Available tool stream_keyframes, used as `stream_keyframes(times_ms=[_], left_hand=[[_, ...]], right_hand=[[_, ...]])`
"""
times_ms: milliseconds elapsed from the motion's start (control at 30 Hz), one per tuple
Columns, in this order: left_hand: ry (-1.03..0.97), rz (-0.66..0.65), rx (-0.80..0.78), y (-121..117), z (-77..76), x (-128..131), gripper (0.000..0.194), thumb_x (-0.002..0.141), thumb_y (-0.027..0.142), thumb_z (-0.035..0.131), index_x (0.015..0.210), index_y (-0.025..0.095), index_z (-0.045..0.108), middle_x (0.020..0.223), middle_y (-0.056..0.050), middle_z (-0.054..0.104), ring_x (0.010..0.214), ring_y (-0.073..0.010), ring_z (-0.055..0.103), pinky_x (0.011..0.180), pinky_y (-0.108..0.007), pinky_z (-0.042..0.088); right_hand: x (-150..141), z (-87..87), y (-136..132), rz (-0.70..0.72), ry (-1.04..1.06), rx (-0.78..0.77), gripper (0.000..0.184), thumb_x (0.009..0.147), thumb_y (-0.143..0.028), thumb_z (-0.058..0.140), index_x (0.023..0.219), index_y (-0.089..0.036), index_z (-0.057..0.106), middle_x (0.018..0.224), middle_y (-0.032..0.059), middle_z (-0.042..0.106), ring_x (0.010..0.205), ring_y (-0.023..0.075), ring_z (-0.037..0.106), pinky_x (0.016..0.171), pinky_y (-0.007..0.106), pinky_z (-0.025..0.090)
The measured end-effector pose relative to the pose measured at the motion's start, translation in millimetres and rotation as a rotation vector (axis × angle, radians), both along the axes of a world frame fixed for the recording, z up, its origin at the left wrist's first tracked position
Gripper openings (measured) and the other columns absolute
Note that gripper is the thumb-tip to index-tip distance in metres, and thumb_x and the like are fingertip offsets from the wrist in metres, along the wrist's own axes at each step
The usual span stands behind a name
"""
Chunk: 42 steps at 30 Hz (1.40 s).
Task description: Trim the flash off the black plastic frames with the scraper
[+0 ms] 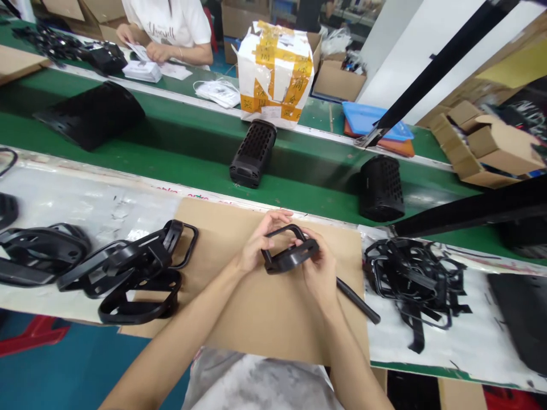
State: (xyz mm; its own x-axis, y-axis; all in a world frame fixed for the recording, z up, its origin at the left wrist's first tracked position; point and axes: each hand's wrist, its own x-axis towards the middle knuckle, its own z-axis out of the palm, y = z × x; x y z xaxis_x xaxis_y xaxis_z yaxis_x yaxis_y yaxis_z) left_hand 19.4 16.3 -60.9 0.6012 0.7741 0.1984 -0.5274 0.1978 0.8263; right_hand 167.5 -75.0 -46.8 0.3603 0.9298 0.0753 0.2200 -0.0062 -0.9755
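Over the brown cardboard sheet I hold a black, rounded plastic frame with a thin raised loop. My left hand grips its left end, thumb and fingers closed around the loop side. At the right end, my right hand is closed on the same frame, with some fingers hidden behind it. A black rod lies on the cardboard beside my right wrist. To the left, similar black plastic frames lie in a loose pile.
Thin black loops and strips lie tangled on the right. Black perforated housings stand on the green conveyor belt. Behind it are a taped white box and a co-worker handling papers. A dark metal post slants across the right.
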Motion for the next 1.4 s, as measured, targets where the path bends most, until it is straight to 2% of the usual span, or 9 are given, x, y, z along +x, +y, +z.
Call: stream_keyframes(times_ms=[167, 367, 500, 733, 900, 1033, 1200, 1300, 1400], left_hand=[[0.107, -0.245, -0.013, -7, -1.2, 3, 0.069, 0.082, 0.022, 0.065, 0.144, 0.022, 0.036, 0.118, -0.008, 0.059, 0.111, -0.0209, 0.058, 0.095, -0.034, 0.047], [0.333, -0.191, -0.023, -14, -7.2, 12, 0.021, 0.096, 0.034, 0.058, 0.094, 0.015, 0.049, 0.073, 0.002, 0.047, 0.062, -0.0104, 0.043, 0.059, -0.025, 0.036], [0.491, -0.145, 0.060, -19, -9.9, 16, 0.031, 0.102, 0.045, 0.050, 0.093, 0.015, 0.052, 0.076, 0.001, 0.050, 0.066, -0.0119, 0.045, 0.061, -0.026, 0.035], [0.705, 0.005, 0.209, -29, -5.5, 18, 0.027, 0.102, 0.034, 0.040, 0.108, 0.016, 0.059, 0.107, -0.006, 0.068, 0.099, -0.0207, 0.062, 0.088, -0.030, 0.042], [0.778, 0.069, 0.232, -30, -9.9, 21, 0.027, 0.099, 0.037, 0.038, 0.093, 0.017, 0.055, 0.092, -0.005, 0.066, 0.082, -0.0199, 0.059, 0.077, -0.031, 0.039], [0.760, 0.007, 0.189, -20, -6.4, 16, 0.025, 0.097, 0.036, 0.040, 0.091, 0.017, 0.055, 0.085, -0.003, 0.063, 0.078, -0.0183, 0.056, 0.073, -0.029, 0.038], [0.464, -0.063, -0.006, -1, -3.6, 1, 0.051, 0.103, 0.059, 0.034, 0.094, 0.015, 0.059, 0.085, -0.006, 0.063, 0.075, -0.0179, 0.057, 0.074, -0.030, 0.043], [0.404, 0.182, 0.146, 4, -3.0, -6, 0.057, 0.103, 0.066, 0.037, 0.114, 0.015, 0.060, 0.103, -0.009, 0.064, 0.091, -0.0186, 0.059, 0.084, -0.030, 0.045], [0.387, 0.203, 0.306, 0, -1.0, -6, 0.058, 0.102, 0.064, 0.045, 0.131, 0.015, 0.058, 0.126, -0.014, 0.062, 0.111, -0.0217, 0.058, 0.097, -0.031, 0.044]], right_hand=[[21, 6.2, 1, -0.034, -0.222, 0.090, 0.028, 0.100, -0.029, 0.063, 0.127, -0.025, 0.070, 0.126, 0.0050, 0.070, 0.114, 0.0191, 0.068, 0.099, 0.032, 0.052], [21, 4.3, 4, 0.010, -0.320, 0.127, 0.024, 0.100, -0.029, 0.064, 0.122, -0.022, 0.070, 0.119, 0.0069, 0.071, 0.109, 0.0198, 0.068, 0.095, 0.033, 0.054], [22, 3.8, 6, -0.016, -0.392, 0.154, 0.021, 0.099, -0.031, 0.067, 0.117, -0.022, 0.070, 0.109, 0.0053, 0.072, 0.098, 0.0178, 0.069, 0.089, 0.031, 0.055], [27, -2.2, 8, 0.019, -0.341, 0.093, 0.027, 0.099, -0.036, 0.066, 0.116, -0.018, 0.076, 0.111, 0.0067, 0.075, 0.097, 0.0194, 0.073, 0.089, 0.032, 0.057], [24, -20.0, 10, -0.061, -0.260, 0.021, 0.030, 0.098, -0.041, 0.066, 0.113, -0.018, 0.077, 0.103, 0.0066, 0.076, 0.089, 0.0202, 0.072, 0.086, 0.034, 0.057], [24, -16.5, 17, -0.039, -0.214, -0.049, 0.034, 0.096, -0.046, 0.067, 0.109, -0.017, 0.077, 0.091, 0.0068, 0.075, 0.084, 0.0204, 0.072, 0.083, 0.033, 0.057], [20, 3.9, 29, 0.009, 0.051, -0.145, 0.040, 0.089, -0.052, 0.071, 0.099, -0.013, 0.074, 0.090, 0.0107, 0.074, 0.085, 0.0245, 0.073, 0.078, 0.035, 0.058], [10, 8.8, 28, 0.035, 0.419, -0.256, 0.048, 0.081, -0.059, 0.076, 0.094, -0.014, 0.069, 0.086, 0.0114, 0.073, 0.074, 0.0264, 0.073, 0.070, 0.039, 0.060], [-4, 6.8, 20, 0.149, 0.771, -0.393, 0.052, 0.074, -0.057, 0.081, 0.104, -0.016, 0.067, 0.090, 0.0098, 0.074, 0.075, 0.0244, 0.073, 0.068, 0.037, 0.061]])
